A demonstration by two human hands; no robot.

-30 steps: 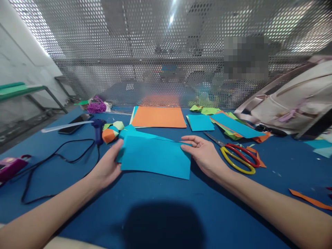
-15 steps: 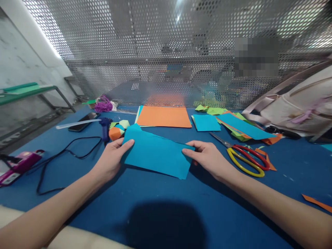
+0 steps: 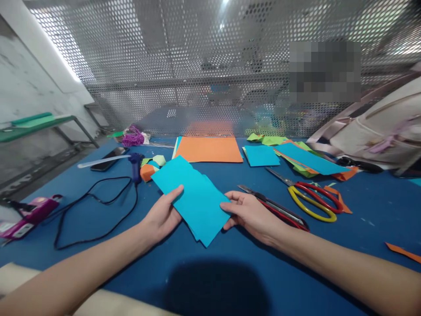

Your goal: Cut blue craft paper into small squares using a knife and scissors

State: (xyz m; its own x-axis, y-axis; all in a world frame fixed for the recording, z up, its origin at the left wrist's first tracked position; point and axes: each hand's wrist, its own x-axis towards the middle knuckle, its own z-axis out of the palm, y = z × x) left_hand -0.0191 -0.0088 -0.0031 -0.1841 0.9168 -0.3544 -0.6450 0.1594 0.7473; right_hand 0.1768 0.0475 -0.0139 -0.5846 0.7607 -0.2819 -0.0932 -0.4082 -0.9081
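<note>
Blue paper pieces (image 3: 197,197), overlapping and slanted down to the right, are held up between both hands above the blue table. My left hand (image 3: 166,215) grips their lower left edge, thumb on top and fingers underneath. On the right edge, my right hand (image 3: 241,213) pinches the paper between thumb and fingers. A box cutter (image 3: 279,208) lies just beside my right hand, and scissors with red and yellow handles (image 3: 312,199) are farther right.
Behind the hands lie an orange sheet stack (image 3: 208,149), blue squares (image 3: 262,156) and paper strips (image 3: 311,159). A glue gun (image 3: 134,166), phone (image 3: 110,159), cable and power strip (image 3: 31,217) are at left. A bag (image 3: 378,118) stands right.
The blue paper has turned clockwise, its right end now lower, and shows as offset pieces. My right hand has moved slightly left and down, and the box cutter has come into view.
</note>
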